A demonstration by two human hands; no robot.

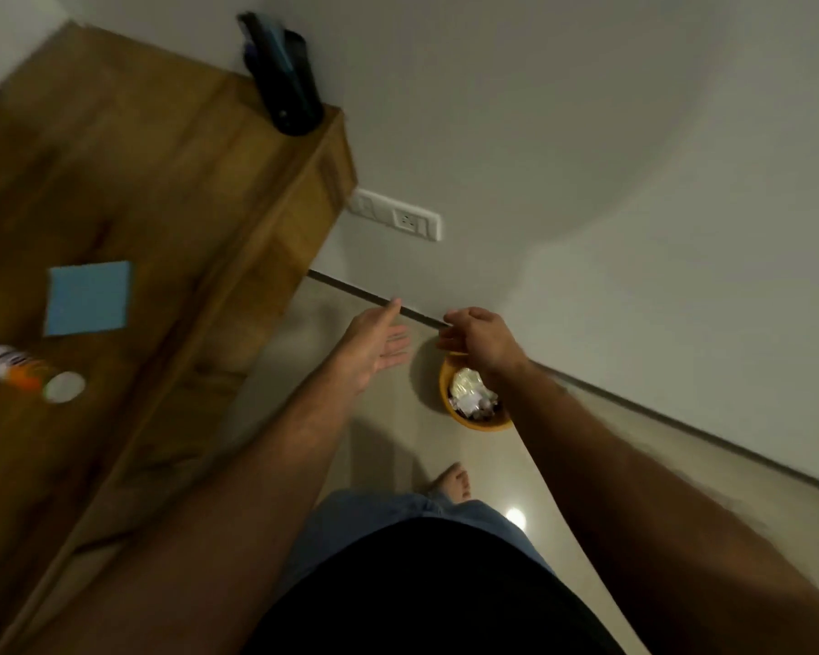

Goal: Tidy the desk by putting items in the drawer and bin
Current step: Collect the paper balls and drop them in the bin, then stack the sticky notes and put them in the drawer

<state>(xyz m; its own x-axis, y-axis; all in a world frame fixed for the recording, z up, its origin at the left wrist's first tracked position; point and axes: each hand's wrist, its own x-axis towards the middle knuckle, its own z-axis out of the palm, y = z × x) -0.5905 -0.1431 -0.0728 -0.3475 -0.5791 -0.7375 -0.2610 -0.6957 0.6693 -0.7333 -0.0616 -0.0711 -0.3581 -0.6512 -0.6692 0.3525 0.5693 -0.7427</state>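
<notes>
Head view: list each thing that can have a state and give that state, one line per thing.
left hand: open, fingers straight, holding nothing, beside the bin.
right hand: above the bin, fingers curled; whether it holds anything is unclear.
orange bin: upright on the floor by the wall, holding crumpled paper.
blue sticky-note pad: flat on the desk.
glue stick: lying on its side on the desk, blurred.
black holder: on the desk's far corner.
</notes>
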